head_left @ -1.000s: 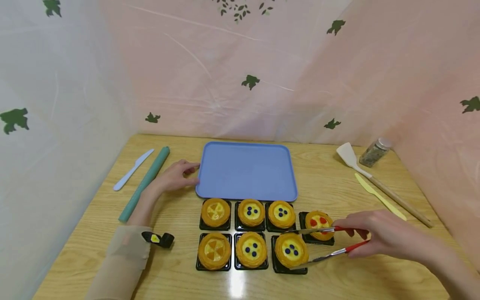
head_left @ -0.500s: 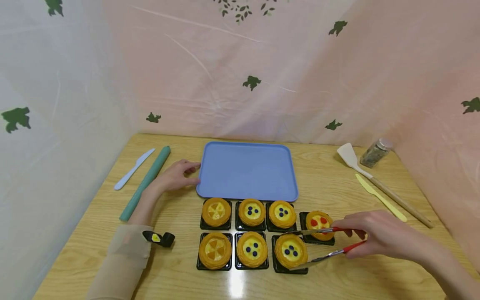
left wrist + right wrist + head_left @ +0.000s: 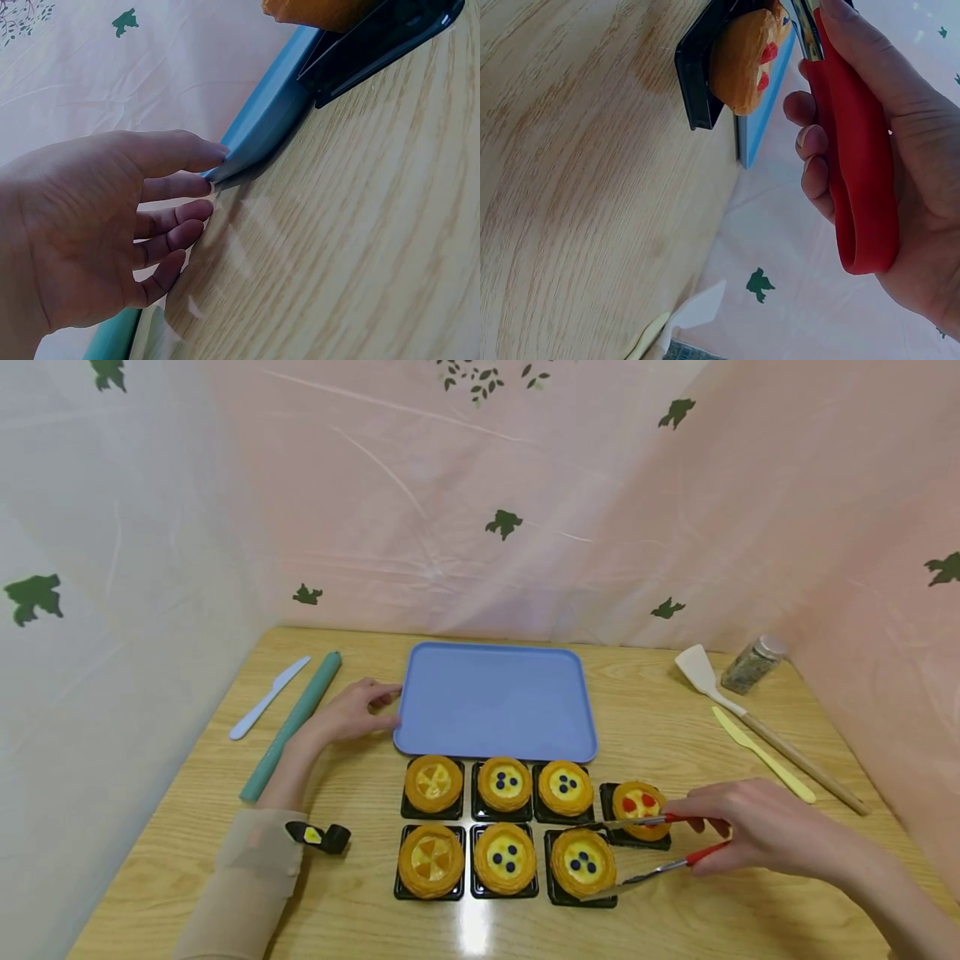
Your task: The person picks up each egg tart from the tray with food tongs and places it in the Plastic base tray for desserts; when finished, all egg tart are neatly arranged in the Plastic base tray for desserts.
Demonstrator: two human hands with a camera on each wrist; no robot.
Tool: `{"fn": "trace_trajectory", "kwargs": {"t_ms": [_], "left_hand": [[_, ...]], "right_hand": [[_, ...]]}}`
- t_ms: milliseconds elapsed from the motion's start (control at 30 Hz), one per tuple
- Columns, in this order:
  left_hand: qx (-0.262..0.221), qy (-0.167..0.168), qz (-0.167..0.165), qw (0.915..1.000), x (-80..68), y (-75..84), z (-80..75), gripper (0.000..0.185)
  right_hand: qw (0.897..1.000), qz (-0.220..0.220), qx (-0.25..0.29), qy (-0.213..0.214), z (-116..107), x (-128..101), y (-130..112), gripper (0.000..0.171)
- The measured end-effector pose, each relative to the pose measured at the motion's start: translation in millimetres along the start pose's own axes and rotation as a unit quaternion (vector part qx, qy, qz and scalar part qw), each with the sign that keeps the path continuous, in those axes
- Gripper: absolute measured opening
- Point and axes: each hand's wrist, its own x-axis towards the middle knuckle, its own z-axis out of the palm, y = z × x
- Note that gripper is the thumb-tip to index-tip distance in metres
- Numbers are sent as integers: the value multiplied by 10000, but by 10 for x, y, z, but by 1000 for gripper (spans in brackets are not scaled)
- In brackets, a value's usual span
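Note:
My right hand [image 3: 757, 835] grips red-handled metal tongs [image 3: 862, 150]. In the head view their two arms reach either side of a blueberry-topped egg tart [image 3: 582, 862] in its black square tray, front right of the group. My left hand [image 3: 352, 710] lies at the left edge of the blue serving tray [image 3: 495, 702], thumb and forefinger touching the rim, the other fingers loosely bent in the left wrist view [image 3: 176, 225]. A strawberry-topped tart [image 3: 637, 802] sits behind the tongs, partly covered by them. Several more tarts, such as an orange-topped one [image 3: 431, 862], stand in black trays.
Beyond my left forearm lie a teal rolling pin [image 3: 292, 727] and a pale blue knife [image 3: 270, 697]. At right are a spatula [image 3: 772, 735], a yellow knife [image 3: 761, 753] and a seasoning jar [image 3: 753, 664]. Pink curtains [image 3: 420, 510] hang behind the wooden table.
Very little differs. My right hand has shifted slightly to the left with the tongs. The left hand and the blue tray stay in place.

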Motion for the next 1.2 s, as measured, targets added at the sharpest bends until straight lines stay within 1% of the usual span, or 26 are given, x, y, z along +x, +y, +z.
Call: {"fn": "trace_trajectory", "kwargs": {"t_ms": [300, 1000, 1200], "left_hand": [[0, 12, 46, 10000, -7, -5, -1, 65], [28, 18, 30, 10000, -11, 6, 5, 65], [31, 6, 54, 10000, -7, -5, 9, 66]], "right_hand": [[9999, 83, -68, -105, 3, 8, 4, 48], [9999, 57, -150, 10, 15, -12, -3, 49], [9999, 74, -133, -25, 13, -9, 2, 50]]}}
